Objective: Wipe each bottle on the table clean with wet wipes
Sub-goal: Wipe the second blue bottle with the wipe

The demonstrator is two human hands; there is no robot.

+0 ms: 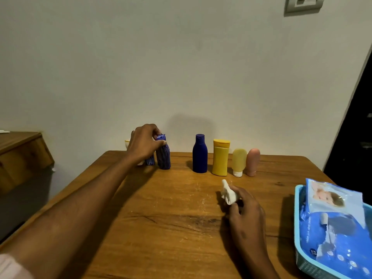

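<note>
Far left on the wooden desk [141, 228], your left hand [144, 144] has its grip curled round the top of a purple streaked bottle [163, 156], thumb and fingers pinching just under its cap; a second purple bottle [150, 161] and a pale one [127, 143] stand partly hidden behind your hand. It looks as if you are either picking this bottle or setting it down with that group, so the next move is to be sure which it is before lifting. Further right stands a row that appears to be waiting: a smooth dark blue bottle [199, 155] with rounded shoulders, a matte yellow flip-cap bottle [220, 158], a soft pale yellow tube [239, 162] resting on its white cap, and a rounded pink tube [252, 162], all upright and close together. Nearer you, your right hand [246, 214] pinches a crumpled white wet wipe [228, 193] above the grainy wood, which shows faint pale smears. At the far right a glossy blue wipes packet [334, 224] lies in a light blue plastic basket [298, 248].
</note>
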